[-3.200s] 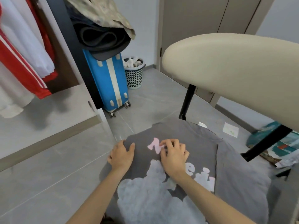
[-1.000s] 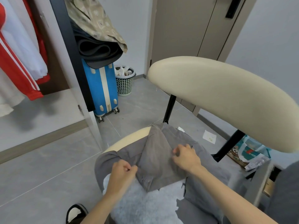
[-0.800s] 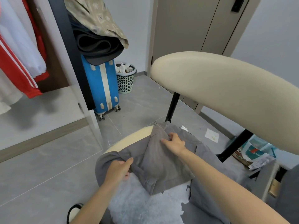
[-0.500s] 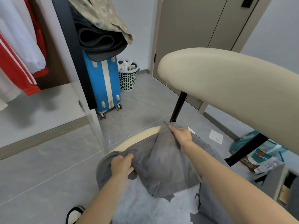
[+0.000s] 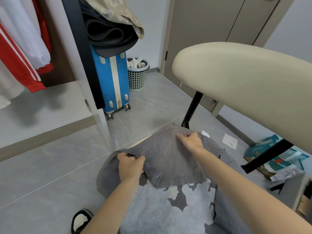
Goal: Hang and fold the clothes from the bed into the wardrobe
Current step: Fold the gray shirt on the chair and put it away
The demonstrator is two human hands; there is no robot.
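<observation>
Left hand (image 5: 130, 166) gripped the folded-over flap of the gray shirt (image 5: 170, 162) near the left edge of the chair (image 5: 244, 78) seat, shirt spread across the seat, right hand (image 5: 190, 142) pinching the flap at the seat's back edge.
</observation>
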